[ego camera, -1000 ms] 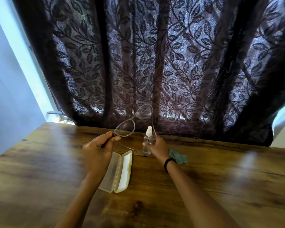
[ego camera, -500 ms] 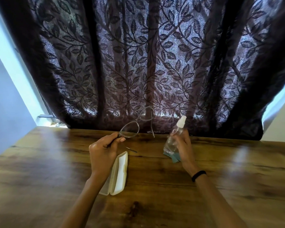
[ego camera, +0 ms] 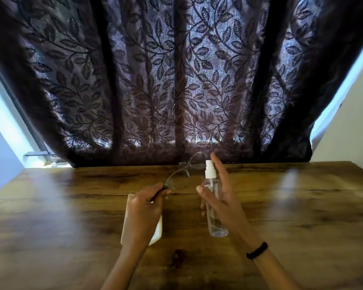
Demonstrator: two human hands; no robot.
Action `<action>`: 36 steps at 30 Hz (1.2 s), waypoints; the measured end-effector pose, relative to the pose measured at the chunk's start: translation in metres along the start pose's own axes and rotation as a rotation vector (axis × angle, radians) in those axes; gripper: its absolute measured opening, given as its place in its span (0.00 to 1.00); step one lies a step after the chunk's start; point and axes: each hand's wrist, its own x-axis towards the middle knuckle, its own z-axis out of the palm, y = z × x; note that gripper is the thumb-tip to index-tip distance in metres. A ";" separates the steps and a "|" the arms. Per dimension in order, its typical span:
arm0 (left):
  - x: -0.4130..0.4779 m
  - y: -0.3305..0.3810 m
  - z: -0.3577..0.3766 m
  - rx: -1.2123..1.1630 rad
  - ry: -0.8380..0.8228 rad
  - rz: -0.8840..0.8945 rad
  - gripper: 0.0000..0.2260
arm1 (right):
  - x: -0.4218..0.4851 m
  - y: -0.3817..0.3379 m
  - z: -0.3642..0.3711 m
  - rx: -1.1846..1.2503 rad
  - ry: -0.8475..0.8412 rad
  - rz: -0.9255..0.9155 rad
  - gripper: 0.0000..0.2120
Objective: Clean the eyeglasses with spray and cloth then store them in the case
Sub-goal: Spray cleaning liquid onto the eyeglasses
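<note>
I have the eyeglasses (ego camera: 177, 181) pinched by one temple in my left hand (ego camera: 144, 214), fingers closed on the thin arm, so both lenses stay free of skin and face the nozzle. They hang above the wooden surface (ego camera: 302, 216), about midway between its left and right edges and toward the far edge, with the far lens showing against the leaf-patterned curtain (ego camera: 176, 80).

My right hand (ego camera: 224, 204) grips the clear spray bottle (ego camera: 213, 204) upright just beside the glasses, thumb and lower fingers wrapped on the body, the index finger raised beside the white pump head. I judge that finger is lifted to come down on the pump, so the spray step looks about to begin.

The pale glasses case (ego camera: 156, 232) lies on the surface under my left hand, mostly hidden; I cannot tell here whether it lies open. The cloth is not visible.
</note>
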 end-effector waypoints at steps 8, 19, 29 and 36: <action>-0.006 -0.008 0.003 -0.027 -0.048 0.029 0.10 | -0.021 -0.005 0.003 -0.399 -0.063 -0.045 0.31; -0.023 -0.007 0.015 -0.041 -0.065 0.070 0.11 | -0.036 -0.015 -0.001 -0.700 -0.054 -0.105 0.26; -0.022 -0.010 0.009 -0.018 -0.032 0.088 0.12 | -0.022 -0.005 -0.037 -0.681 0.111 -0.128 0.27; -0.024 -0.005 0.006 -0.045 -0.011 0.094 0.15 | -0.028 0.003 -0.047 -0.407 0.264 -0.014 0.37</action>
